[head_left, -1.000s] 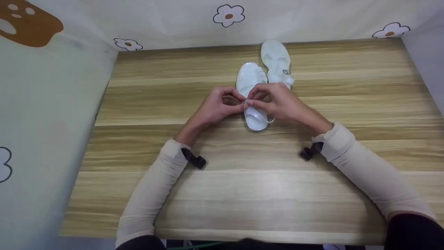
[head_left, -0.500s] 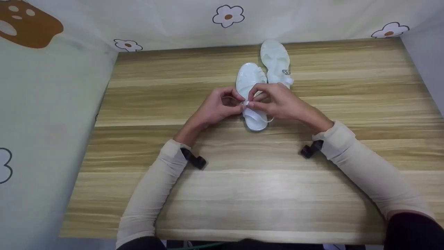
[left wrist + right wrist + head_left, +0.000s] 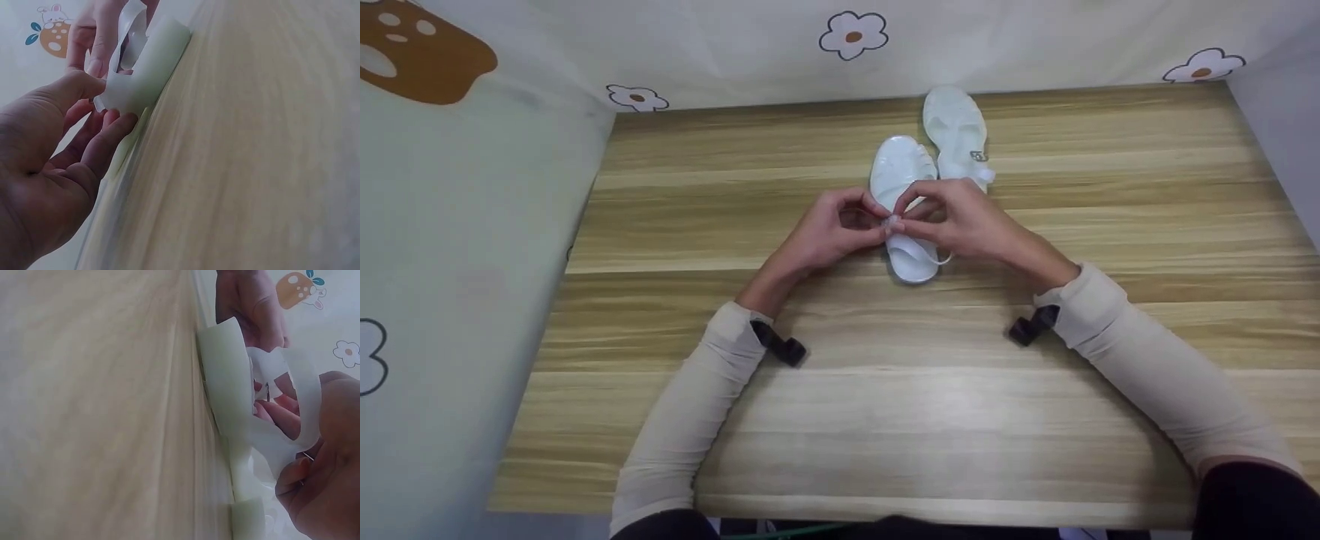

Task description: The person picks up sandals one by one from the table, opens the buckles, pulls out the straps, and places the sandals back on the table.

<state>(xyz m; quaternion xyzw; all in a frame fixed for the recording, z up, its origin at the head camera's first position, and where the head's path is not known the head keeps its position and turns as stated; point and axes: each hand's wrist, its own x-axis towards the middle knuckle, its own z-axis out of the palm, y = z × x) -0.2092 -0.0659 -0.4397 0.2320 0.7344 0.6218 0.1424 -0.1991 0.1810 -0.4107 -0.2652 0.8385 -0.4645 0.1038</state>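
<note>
A white sandal (image 3: 913,266) lies on the wooden table, its toe pointing away from me, with both hands meeting over its ankle strap. My left hand (image 3: 826,229) pinches the strap at the sandal's left side between thumb and fingers. From the right, my right hand (image 3: 971,219) pinches the strap's fastening, fingertips right beside the left ones. A thin metal piece (image 3: 306,455) shows by the right fingers in the right wrist view. The upright heel part (image 3: 152,67) and the strap loop (image 3: 308,396) stand up from the sole. Fingers hide most of the fastening.
A second white sandal (image 3: 954,124) lies just behind and to the right, with a small metal buckle (image 3: 979,156) on its side; the right hand covers part of it. A flower-patterned backdrop (image 3: 750,45) rises along the table's (image 3: 870,420) far edge.
The right fingertips shifted slightly right half a second ago, baring a white bit of the fastening, and are now back closer to the left fingertips. Both sandals stay in place.
</note>
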